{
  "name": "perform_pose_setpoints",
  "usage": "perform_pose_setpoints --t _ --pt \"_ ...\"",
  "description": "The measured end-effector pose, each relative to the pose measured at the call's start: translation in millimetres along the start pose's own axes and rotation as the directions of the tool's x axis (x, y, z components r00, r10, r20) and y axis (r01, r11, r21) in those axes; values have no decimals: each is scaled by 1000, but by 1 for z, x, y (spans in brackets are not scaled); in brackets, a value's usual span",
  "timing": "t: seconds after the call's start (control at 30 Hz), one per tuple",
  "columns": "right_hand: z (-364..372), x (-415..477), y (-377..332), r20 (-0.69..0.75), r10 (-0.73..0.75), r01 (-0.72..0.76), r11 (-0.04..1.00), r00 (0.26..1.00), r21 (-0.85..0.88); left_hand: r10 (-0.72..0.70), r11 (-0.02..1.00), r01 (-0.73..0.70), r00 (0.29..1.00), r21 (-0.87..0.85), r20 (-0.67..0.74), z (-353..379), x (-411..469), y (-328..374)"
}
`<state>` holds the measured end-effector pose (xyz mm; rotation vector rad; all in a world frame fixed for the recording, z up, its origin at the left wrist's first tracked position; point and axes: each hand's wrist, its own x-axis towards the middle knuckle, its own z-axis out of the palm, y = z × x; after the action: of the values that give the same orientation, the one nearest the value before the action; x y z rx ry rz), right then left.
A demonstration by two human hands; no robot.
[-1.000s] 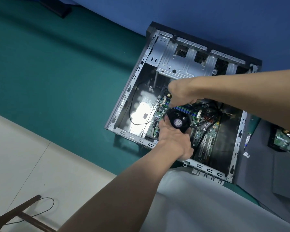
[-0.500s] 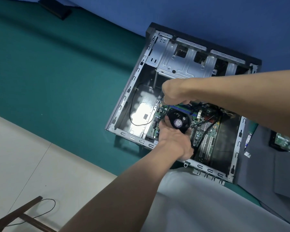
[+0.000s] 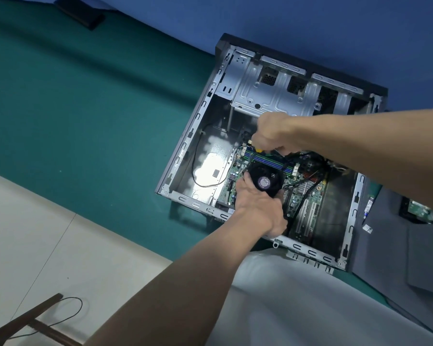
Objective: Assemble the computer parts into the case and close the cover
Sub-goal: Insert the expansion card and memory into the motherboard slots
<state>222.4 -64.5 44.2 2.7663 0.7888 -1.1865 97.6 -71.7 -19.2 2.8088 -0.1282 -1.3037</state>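
Observation:
The open computer case (image 3: 185,156) lies flat on a green mat, with the green motherboard (image 3: 308,193) inside it. My left hand (image 3: 258,208) grips the black round cooler fan (image 3: 265,179) from its near side and holds it on the board. Just beyond the fan, my right hand (image 3: 273,133) is curled round a tool with a yellow part (image 3: 259,150). The tool points down toward the board, and its tip is hidden.
A metal drive cage (image 3: 273,96) fills the case's far end. A loose black wire (image 3: 198,158) lies in the bare left bay. A grey panel (image 3: 390,236) and another circuit board (image 3: 420,211) lie to the right. Wooden bars with a cord (image 3: 23,323) lie on the floor at the lower left.
My right hand shifted slightly left over the board, then back to the right. My left hand has stayed on the fan.

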Motion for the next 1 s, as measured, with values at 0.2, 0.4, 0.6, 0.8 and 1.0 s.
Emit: perform_pose_setpoints --t 0.2,0.4,0.6,0.8,1.0 --pt "1 -21 -7 84 -277 267 734 957 -625 10 1000 -9 999 12 -41 0 0 1" --pt "9 -11 4 -20 -436 327 703 900 -632 -7 1000 7 1000 1 -30 1 1 1" --pt "4 -6 -11 63 -100 114 953 993 -279 -5 1000 5 1000 -7 -26 2 0 2" --pt "5 -23 -9 98 -499 371 484 861 -793 6 1000 -6 999 1 -47 2 1 1" --pt "17 -11 -4 -115 -53 29 979 992 -204 4 1000 -4 999 -13 -36 3 3 0"
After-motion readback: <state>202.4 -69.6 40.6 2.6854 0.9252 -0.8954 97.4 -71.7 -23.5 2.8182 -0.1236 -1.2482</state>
